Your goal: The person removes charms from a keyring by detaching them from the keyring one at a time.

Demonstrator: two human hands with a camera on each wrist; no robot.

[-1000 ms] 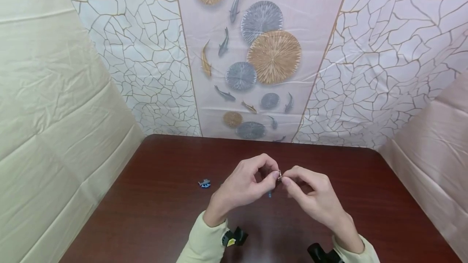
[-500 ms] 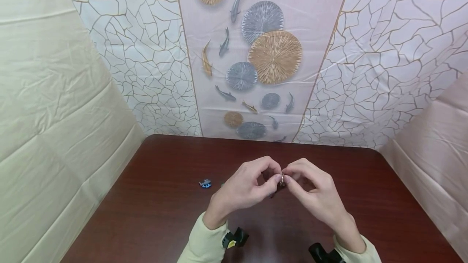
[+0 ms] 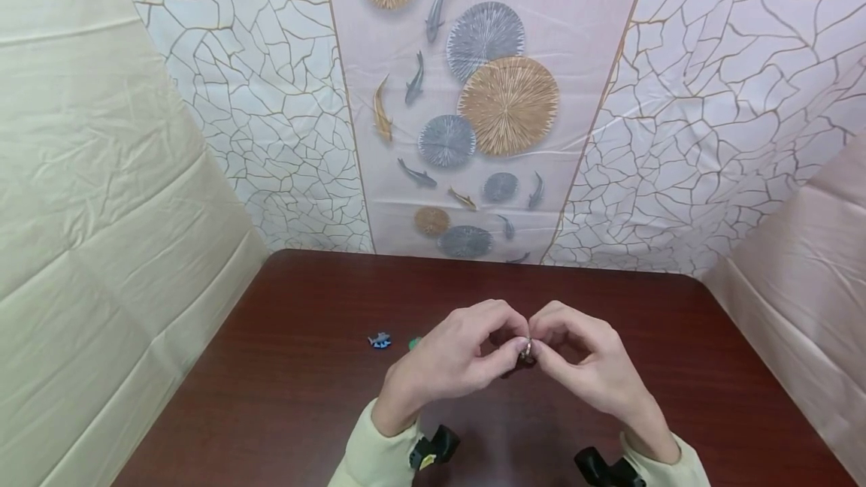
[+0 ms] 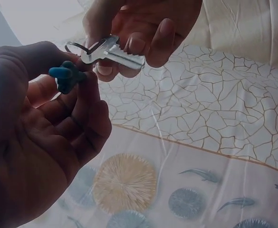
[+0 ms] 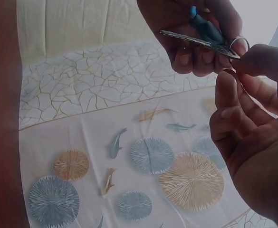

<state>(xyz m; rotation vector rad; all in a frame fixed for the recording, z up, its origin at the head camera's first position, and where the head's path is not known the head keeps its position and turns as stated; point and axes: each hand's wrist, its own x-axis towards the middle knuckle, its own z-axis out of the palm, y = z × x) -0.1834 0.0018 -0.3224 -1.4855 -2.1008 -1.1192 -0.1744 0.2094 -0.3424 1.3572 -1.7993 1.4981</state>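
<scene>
Close together over the table, my left hand [image 3: 460, 352] and right hand [image 3: 588, 359] meet at their fingertips. Between them is a thin metal key ring [image 4: 76, 47], pinched by thumb and fingers of both hands. A silver key [image 4: 117, 56] hangs on the ring, its toothed blade pointing away from the left hand in the left wrist view. A small teal figure [image 4: 66, 76] is beside the ring at the left fingertips. In the right wrist view the key [image 3: 528, 349] lies alongside the figure [image 5: 206, 27]. Fingertips partly hide the ring.
On the dark wooden table [image 3: 304, 397], a small blue shark-like figure [image 3: 380, 340] lies left of the hands. Near it a green piece [image 3: 414, 342] is mostly hidden behind the left hand. A patterned cloth [image 3: 501, 171] hangs behind the table.
Both hands have come closer together and shifted slightly right and down, keeping the key ring between them. More of the green piece shows beside the left hand.
</scene>
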